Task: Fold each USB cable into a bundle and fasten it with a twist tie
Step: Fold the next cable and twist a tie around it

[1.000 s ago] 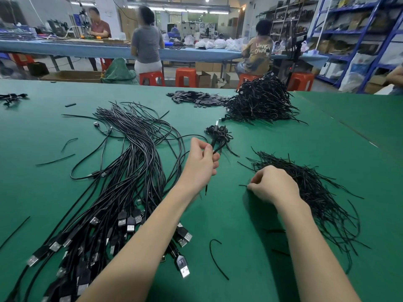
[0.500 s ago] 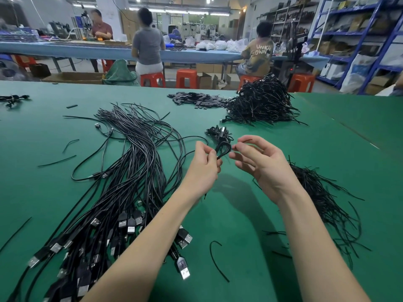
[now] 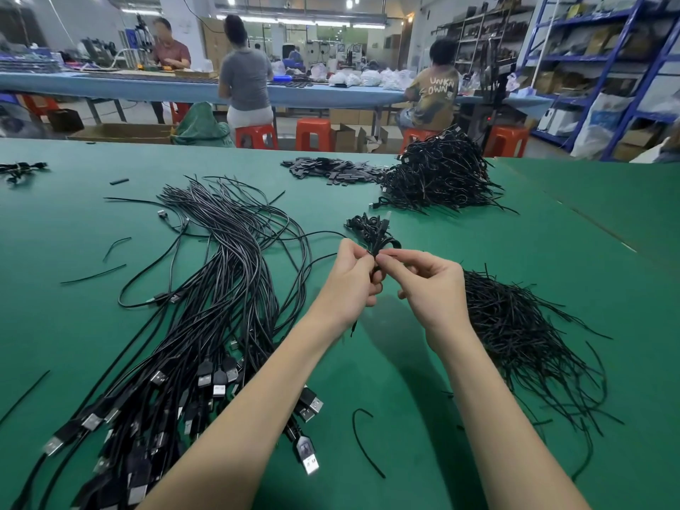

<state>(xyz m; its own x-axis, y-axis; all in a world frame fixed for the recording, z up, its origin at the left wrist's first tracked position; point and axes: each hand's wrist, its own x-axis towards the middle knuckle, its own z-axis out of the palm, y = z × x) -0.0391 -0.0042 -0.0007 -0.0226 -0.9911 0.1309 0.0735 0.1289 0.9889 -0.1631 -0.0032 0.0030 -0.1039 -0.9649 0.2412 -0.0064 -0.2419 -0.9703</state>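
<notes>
right hand (image 3: 430, 285) has left the twist tie pile (image 3: 522, 336) and now pinches the folded cable bundle (image 3: 382, 246) against left hand (image 3: 349, 277).

Twist tie (image 3: 374, 269) mostly behind fingers.

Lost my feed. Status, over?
Left hand grips bundle. Right hand pinches at it, tie hidden. Nothing in the way.

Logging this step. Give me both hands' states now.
Left hand: grips the folded cable bundle.
Right hand: fingertips pinch at the bundle beside the left; a twist tie there cannot be told.
</notes>
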